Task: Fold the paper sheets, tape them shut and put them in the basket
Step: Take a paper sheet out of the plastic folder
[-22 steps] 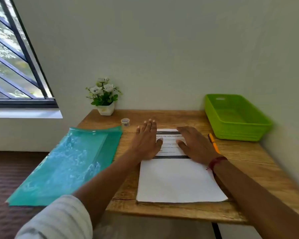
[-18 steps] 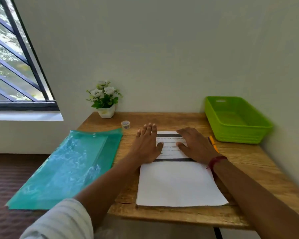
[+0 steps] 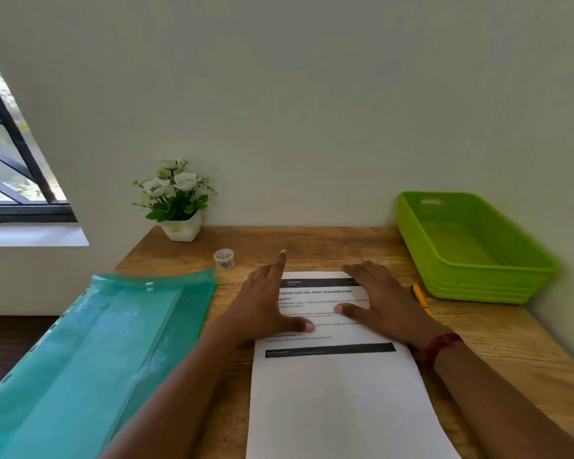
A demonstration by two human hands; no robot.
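1. Paper sheet (image 3: pixel 338 402) lies flat on wooden table (image 3: pixel 511 346), printed side up, its far half under both hands and the blank half running back between the forearms.
2. Left hand (image 3: pixel 265 306): fingers straight and holding nothing, thumb on the print, palm over the sheet's left edge, one finger raised forward.
3. Right hand (image 3: pixel 378 303): flat on the sheet, fingers straight, thumb out toward the left thumb, the two apart. Red band (image 3: pixel 439 346) on the wrist.
4. Pencil (image 3: pixel 421 298) just right of the right hand.
5. Green basket (image 3: pixel 478 286) further right and beyond it, against the wall.
6. Tape roll (image 3: pixel 224 259) just ahead-left of the left hand.
7. Teal folder (image 3: pixel 90 359) left of the left forearm, overhanging the table edge.
8. Flower pot (image 3: pixel 179 207) beyond the tape roll.
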